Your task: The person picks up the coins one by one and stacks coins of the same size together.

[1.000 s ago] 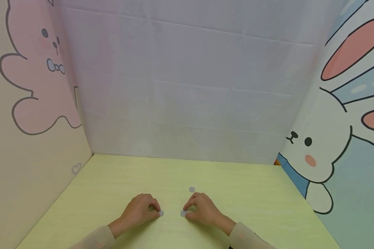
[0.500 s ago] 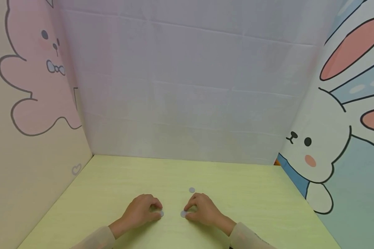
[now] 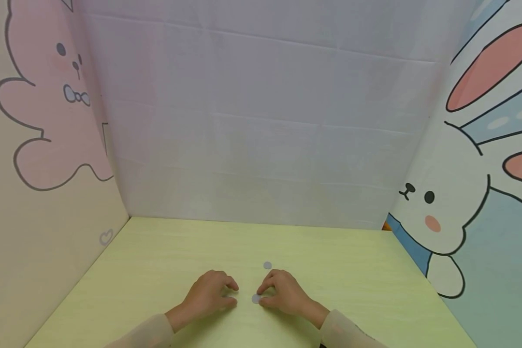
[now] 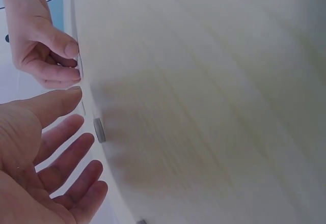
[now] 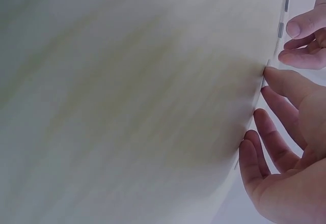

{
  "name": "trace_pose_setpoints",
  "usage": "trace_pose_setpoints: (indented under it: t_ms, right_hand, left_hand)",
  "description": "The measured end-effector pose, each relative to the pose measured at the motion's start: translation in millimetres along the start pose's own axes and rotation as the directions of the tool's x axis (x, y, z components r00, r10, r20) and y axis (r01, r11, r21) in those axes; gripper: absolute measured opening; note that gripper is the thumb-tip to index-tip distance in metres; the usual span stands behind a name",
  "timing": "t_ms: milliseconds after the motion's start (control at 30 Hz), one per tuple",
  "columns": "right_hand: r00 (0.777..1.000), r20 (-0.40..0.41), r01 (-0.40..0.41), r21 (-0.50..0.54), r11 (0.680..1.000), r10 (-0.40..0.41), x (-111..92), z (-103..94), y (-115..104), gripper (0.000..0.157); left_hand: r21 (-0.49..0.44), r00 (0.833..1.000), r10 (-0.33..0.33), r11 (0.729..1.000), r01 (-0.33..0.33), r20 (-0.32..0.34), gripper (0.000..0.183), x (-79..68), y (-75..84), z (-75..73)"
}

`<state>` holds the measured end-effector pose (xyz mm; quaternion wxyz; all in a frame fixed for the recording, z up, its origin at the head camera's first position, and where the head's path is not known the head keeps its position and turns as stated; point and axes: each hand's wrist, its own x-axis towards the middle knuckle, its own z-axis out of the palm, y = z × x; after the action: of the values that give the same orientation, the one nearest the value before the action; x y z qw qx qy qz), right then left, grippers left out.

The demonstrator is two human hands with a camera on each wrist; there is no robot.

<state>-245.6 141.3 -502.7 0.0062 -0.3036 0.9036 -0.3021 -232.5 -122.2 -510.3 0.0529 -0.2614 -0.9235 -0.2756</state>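
My right hand pinches a small flat grey disc by its edge between thumb and forefinger, low over the table. To its left, my left hand has thumb and forefinger apart with nothing seen between them; in the left wrist view its fingers are spread and loosely bent. Another grey disc lies just beyond the right hand. The left wrist view also has a grey disc by the left fingertips. Two discs, one of them this disc, show near the left hand in the right wrist view.
A pale yellow-green tabletop lies under both hands. White sheeting closes off the back, and printed panels with a pink animal and a white rabbit stand at the sides.
My left hand has moved right, closer to the right hand, and its thumb and forefinger are apart. The disc at its fingertips no longer shows in the head view. The right hand stays put.
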Motion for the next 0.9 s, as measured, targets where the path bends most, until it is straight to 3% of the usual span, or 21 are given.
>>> trace_pose_setpoints:
  t_ms: [533, 900]
  right_hand:
    - [1.000, -0.008, 0.001, -0.013, 1.000, -0.001, 0.7, 1.8, 3.8, 0.010]
    - [1.000, -0.007, -0.030, -0.018, 0.999, 0.030, 0.2, 2.1, 1.7, 0.009]
  left_hand:
    - [-0.057, 0.999, 0.036, 0.998, -0.036, 0.005, 0.025, 12.0, 18.2, 18.0]
    - [-0.048, 1.000, 0.008, 0.999, -0.008, -0.010, 0.020, 17.4, 26.2, 25.7]
